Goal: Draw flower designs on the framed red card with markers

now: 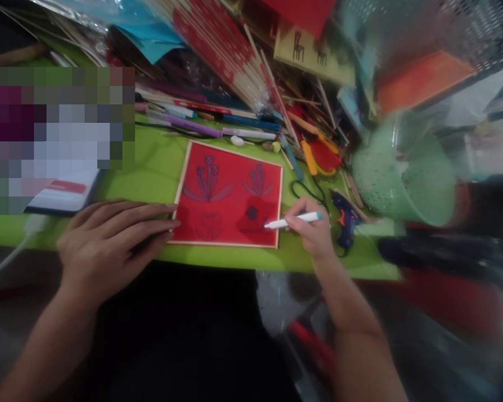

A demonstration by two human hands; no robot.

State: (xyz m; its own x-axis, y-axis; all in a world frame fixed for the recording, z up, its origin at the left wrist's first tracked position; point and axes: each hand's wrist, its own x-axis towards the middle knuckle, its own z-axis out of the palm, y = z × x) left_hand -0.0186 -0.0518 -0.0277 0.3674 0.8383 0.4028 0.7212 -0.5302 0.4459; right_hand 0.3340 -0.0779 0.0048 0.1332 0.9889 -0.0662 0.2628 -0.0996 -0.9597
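Observation:
A red sheet [230,195] edged with thin wooden strips lies on the green table. Dark flower drawings fill its four quarters, two with tulip-like blooms along the top. My right hand [312,229] pinches a white marker pen [295,220], whose tip is at the lower right flower, touching or just above the red surface. My left hand [115,237] rests flat, fingers stretched out together, with the fingertips on the sheet's left wooden edge.
A glue gun [344,220] and a green plastic basket [402,167] stand to the right. Pens, wooden sticks [218,50] and scissors with orange handles [308,156] crowd the back. At left, a device with a white cable [12,257] is partly blurred out. The table's front edge [218,259] runs close to me.

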